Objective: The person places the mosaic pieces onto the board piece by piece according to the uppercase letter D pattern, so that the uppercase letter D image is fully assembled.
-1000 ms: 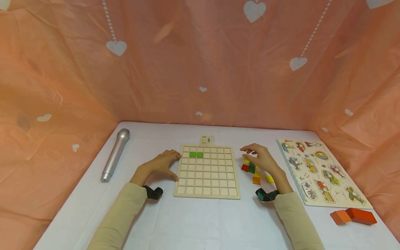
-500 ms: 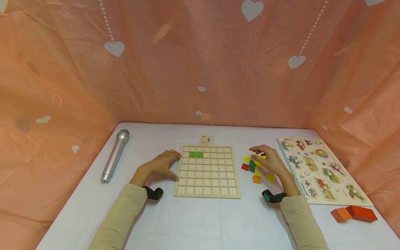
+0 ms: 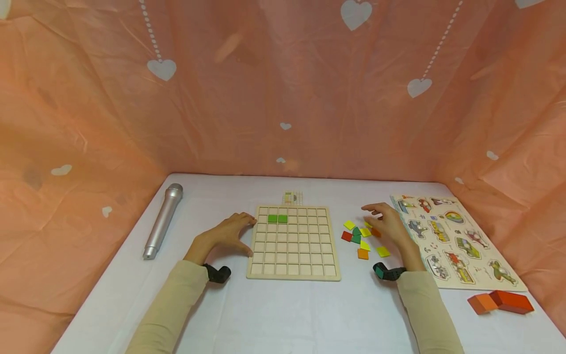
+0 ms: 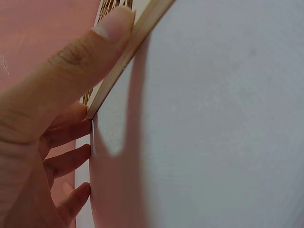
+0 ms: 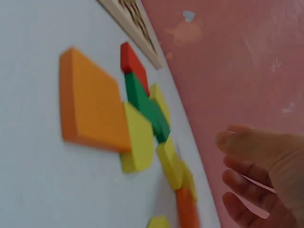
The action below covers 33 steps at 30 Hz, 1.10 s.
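Two green tiles (image 3: 277, 219) sat in grid board (image 3: 294, 242) second row, rest unfilled. Left hand (image 3: 227, 233) relaxed, thumb and fingers touching board's 9 o'clock edge. Right hand (image 3: 388, 224) released, empty, hovering over loose tiles (image 3: 360, 238) at board's 3 o'clock on surface (image 3: 283, 309).

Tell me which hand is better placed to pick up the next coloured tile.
Right. The right hand hovers open over the loose coloured tiles, while the left hand braces the grid board at its left edge.

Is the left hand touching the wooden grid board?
Touching. The left wrist view shows the thumb of the left hand pressed against the edge of the wooden grid board.
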### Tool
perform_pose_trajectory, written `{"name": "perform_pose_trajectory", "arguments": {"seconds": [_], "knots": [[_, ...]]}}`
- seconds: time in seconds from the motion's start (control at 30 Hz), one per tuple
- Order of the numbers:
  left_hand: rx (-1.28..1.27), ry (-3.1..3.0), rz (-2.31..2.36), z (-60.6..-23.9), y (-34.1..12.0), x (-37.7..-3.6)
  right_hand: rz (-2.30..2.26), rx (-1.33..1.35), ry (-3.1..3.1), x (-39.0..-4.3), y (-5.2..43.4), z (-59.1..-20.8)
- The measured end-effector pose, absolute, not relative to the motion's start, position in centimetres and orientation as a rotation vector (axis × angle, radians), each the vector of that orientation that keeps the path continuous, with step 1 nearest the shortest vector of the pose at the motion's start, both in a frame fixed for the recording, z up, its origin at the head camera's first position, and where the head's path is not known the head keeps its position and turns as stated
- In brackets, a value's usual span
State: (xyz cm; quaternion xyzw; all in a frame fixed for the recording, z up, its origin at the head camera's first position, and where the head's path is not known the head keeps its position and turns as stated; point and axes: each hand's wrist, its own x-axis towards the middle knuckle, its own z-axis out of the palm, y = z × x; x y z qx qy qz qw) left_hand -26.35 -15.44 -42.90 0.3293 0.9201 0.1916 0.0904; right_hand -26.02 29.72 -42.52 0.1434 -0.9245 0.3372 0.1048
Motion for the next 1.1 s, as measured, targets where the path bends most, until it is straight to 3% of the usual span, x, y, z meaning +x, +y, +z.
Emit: {"name": "perform_pose_trajectory", "arguments": {"seconds": [0.77,1.1], "knots": [[0.998,2.740,0.570,-43.0,-15.4,-26.6,0.999,0.278,-2.860,-26.2,31.0,-43.8],[1.003,2.741,0.565,-43.1,-15.5,-26.6,1.213,0.372,-2.736,-27.0,26.4,-42.9]]}}
